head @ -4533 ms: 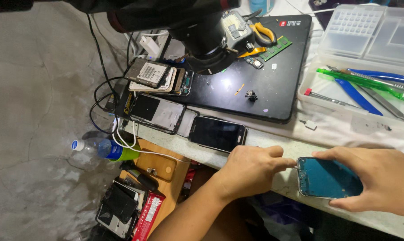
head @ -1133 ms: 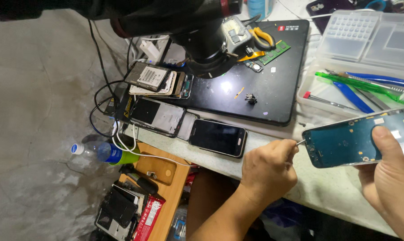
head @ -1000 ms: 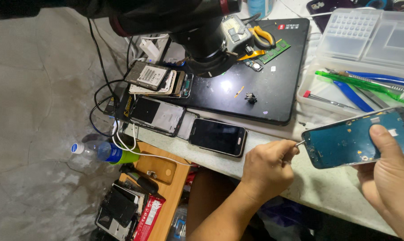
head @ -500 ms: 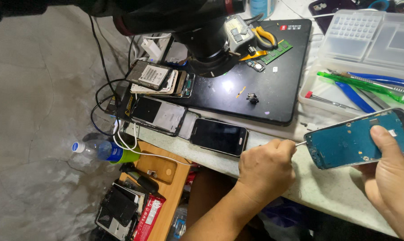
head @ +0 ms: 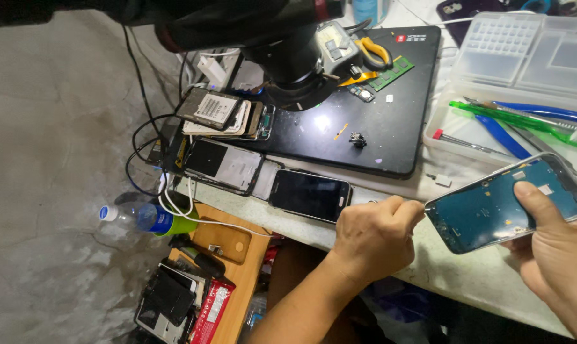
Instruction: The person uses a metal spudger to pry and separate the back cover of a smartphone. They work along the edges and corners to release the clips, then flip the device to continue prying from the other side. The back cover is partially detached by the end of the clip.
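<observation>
Head view is showing a cluttered repair bench and the grey concrete floor (head: 52, 159) beside it. The right hand (head: 556, 255) is gripping a phone frame (head: 508, 202) with a blue-green inner face, thumb pressing on top, holding it tilted just above the pale, worn tabletop (head: 467, 280) near its front edge. The left hand (head: 372, 239) is curling into a closed fist just left of the frame, its knuckles sitting right by the frame's corner; whether it is pinching a small tool cannot be told.

A black laptop (head: 371, 121) is lying closed further back on the bench, serving as a work mat with small parts on it. A dark smartphone (head: 309, 194) is lying face up in front of the laptop, just beyond the left hand. A stack of opened phones (head: 221, 114) is sitting at the bench's left end, with cables trailing over the edge. A clear plastic tray (head: 454, 137) holding blue and green tools is resting at the right, behind the frame. Down on the floor, a plastic bottle (head: 138, 218) with a blue label is lying beside a low wooden stool (head: 237, 280).
</observation>
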